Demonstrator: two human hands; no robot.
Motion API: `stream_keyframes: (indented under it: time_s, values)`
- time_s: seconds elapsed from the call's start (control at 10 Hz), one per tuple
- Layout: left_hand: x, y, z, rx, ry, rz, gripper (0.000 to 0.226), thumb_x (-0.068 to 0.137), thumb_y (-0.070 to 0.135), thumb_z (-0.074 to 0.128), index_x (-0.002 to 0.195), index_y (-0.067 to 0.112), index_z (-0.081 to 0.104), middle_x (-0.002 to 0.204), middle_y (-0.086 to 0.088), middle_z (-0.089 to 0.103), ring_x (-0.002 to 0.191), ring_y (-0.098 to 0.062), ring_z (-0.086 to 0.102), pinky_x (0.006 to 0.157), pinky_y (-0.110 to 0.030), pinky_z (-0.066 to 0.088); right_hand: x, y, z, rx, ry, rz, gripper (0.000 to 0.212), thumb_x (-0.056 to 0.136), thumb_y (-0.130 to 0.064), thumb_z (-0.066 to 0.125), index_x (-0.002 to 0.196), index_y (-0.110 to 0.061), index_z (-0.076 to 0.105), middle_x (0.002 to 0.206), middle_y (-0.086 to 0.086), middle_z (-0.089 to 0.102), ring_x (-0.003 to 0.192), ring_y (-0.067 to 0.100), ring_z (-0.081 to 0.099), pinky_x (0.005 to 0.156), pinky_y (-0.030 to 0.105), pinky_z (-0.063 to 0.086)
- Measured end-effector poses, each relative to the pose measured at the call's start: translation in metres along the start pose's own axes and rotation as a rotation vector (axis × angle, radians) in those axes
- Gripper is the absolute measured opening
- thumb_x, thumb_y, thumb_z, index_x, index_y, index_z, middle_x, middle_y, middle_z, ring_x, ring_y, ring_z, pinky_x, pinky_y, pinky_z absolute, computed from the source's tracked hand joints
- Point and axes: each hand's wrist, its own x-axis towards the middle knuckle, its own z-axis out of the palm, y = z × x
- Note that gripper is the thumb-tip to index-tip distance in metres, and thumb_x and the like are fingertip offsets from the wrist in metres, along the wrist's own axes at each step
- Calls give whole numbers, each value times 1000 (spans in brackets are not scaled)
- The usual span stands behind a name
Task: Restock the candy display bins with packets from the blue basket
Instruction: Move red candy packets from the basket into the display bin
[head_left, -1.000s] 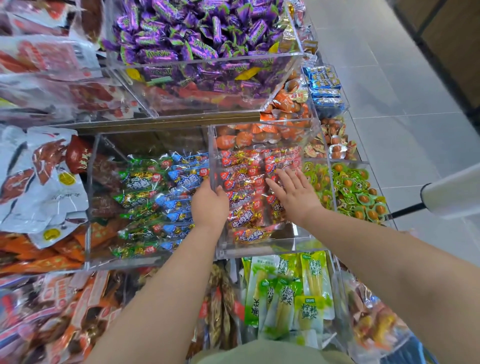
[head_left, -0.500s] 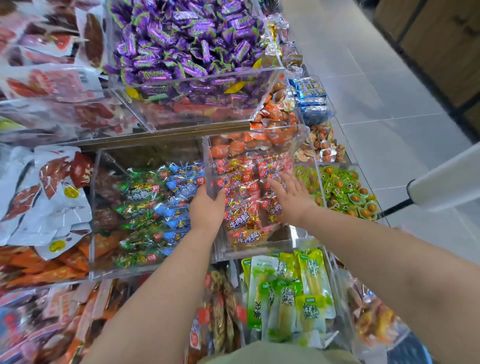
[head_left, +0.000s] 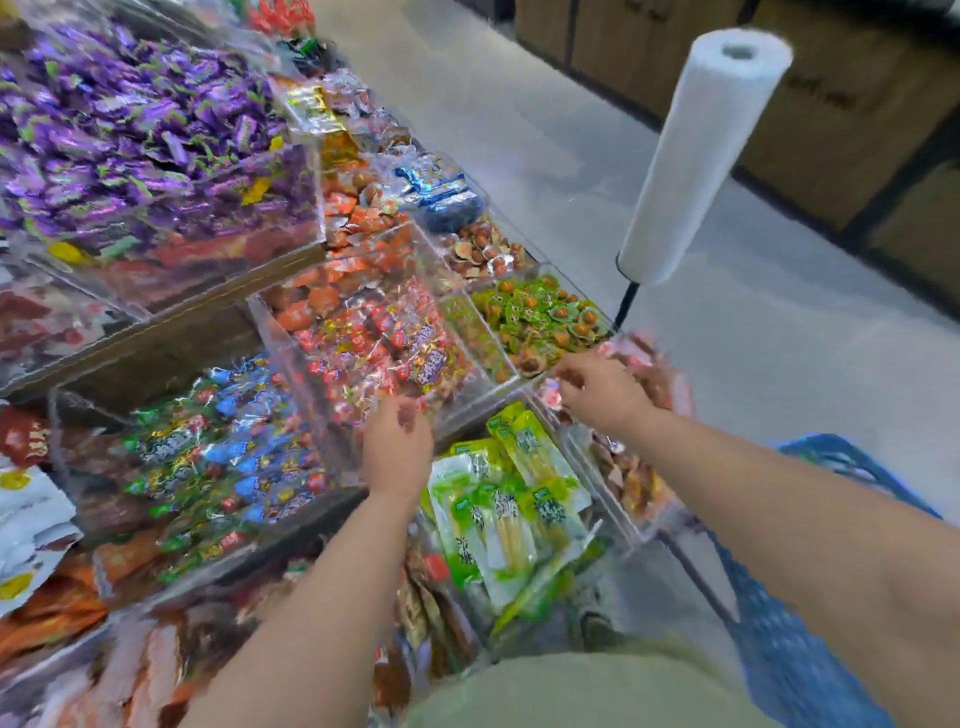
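My left hand rests at the front wall of the clear bin of red and yellow candy packets. Its fingers curl over the rim, and blur hides whether they hold anything. My right hand hovers past that bin's right front corner, below the bin of green cups. The fingers are bent next to blurred pink packets, and any grip there is unclear. The blue basket hangs low on the right, under my right forearm.
Purple candies fill the top bin. Blue and green packets lie left of my left hand, and green pouches lie in the lower tier. A white bag roll stands on a pole beside the shelf end. Grey floor tiles lie to the right.
Both hands have left the red packets. The left drew back to the bin's front wall and the right swung out past its right corner. My view turned right, bringing the basket into sight.
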Motion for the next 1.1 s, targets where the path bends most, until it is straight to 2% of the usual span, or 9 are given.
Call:
stream_keyframes:
  time_s: [0.1, 0.3, 0.4, 0.5, 0.6, 0.8, 0.9, 1.0, 1.1]
  values:
    - [-43, 12, 47, 113, -209, 134, 19, 85, 9, 55, 100, 10, 67, 100, -6, 62, 93, -22, 54, 84, -30, 41, -51, 63, -1, 118, 26, 274, 16, 84, -18, 59, 96, -12, 68, 88, 4, 63, 85, 20, 58, 74, 34, 44]
    - [-118, 45, 136, 177, -689, 175, 14, 85, 6, 55, 92, 17, 62, 86, -4, 61, 80, -21, 54, 62, -21, 31, -160, 175, 9, 244, -38, 696, 24, 91, -16, 52, 100, 0, 67, 105, 20, 67, 102, 32, 61, 84, 35, 43]
    - [-148, 58, 188, 316, -940, 166, 8, 91, 12, 55, 96, 11, 61, 94, -10, 66, 90, -24, 61, 73, -26, 41, -203, 217, 4, 314, -49, 840, 23, 91, -19, 50, 98, -5, 68, 108, 14, 67, 104, 29, 60, 87, 32, 43]
    - [-178, 76, 237, 513, -1127, 142, 18, 90, 13, 51, 97, 5, 64, 106, -21, 66, 102, -33, 62, 88, -36, 49, -234, 256, -9, 507, -2, 940, 15, 88, -10, 51, 82, -13, 64, 92, 13, 66, 84, 24, 59, 78, 33, 49]
    - [-208, 98, 281, 589, -1212, 139, 15, 90, 14, 47, 80, 13, 57, 93, -21, 66, 88, -31, 63, 82, -38, 50, -259, 297, -23, 582, -28, 1017, 16, 89, -9, 50, 83, -4, 64, 74, 18, 61, 69, 21, 52, 59, 29, 43]
    - [-254, 134, 358, 680, -1355, 206, 28, 95, 20, 45, 66, 16, 47, 77, -15, 58, 73, -19, 48, 64, -28, 35, -303, 368, -27, 735, -28, 1187, 18, 94, -18, 49, 94, -7, 64, 85, 6, 58, 82, 24, 56, 74, 33, 45]
    - [-271, 142, 387, 728, -1437, 200, 20, 96, 20, 45, 79, 14, 53, 83, -5, 57, 81, -20, 53, 71, -28, 40, -316, 392, -19, 788, 10, 1280, 27, 94, -18, 49, 71, -11, 62, 73, 10, 58, 81, 26, 58, 72, 31, 48]
    - [-282, 140, 420, 772, -1472, 150, 21, 98, 19, 42, 82, 10, 52, 88, -9, 57, 86, -24, 56, 85, -36, 47, -322, 413, -12, 894, 90, 1367, 25, 92, -30, 55, 67, -28, 51, 83, 0, 56, 82, 16, 52, 83, 30, 46]
    - [-291, 130, 449, 894, -1501, 165, 27, 98, 19, 41, 73, 13, 48, 74, -7, 55, 77, -25, 54, 71, -32, 43, -330, 426, 2, 985, 153, 1490, 13, 89, -30, 59, 85, -20, 65, 99, 11, 65, 94, 27, 62, 83, 30, 48]
